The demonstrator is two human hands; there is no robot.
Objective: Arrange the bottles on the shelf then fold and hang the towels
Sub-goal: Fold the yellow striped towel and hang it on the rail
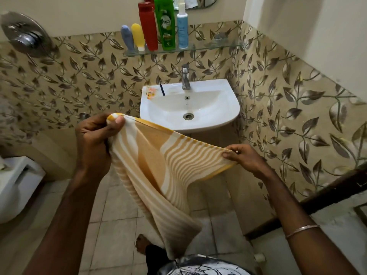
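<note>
Fingers (93,128) of the left hand (93,139) are curled tight round one bunched corner of a yellow-and-white striped towel (158,165), the thumb pressing the cloth from the front. At about 3 o'clock from it and slightly lower, the right hand (242,157) pinches the opposite corner between thumb and forefinger, its other fingers loosely bent behind the hem. A thin bangle (301,230) circles the right wrist.

Between the two hands the towel's top edge is pulled nearly straight, and the rest hangs down toward 6 o'clock, ending in a narrow tail near the person's foot (142,244) above the tiled floor (117,211).

At 12 o'clock, a glass shelf (218,45) on the wall carries five bottles in a row: a grey-blue tube (127,37), a yellow tube (138,35), a red bottle (148,26), a green bottle (164,22) whose label reads "Vatika", and a white-and-blue pump bottle (182,28) whose print is too small to read. Below the shelf stands a white sink (226,108) with a chrome tap (186,79); what may be a small wrapper (151,92) lies on its rim at 10 o'clock.
</note>
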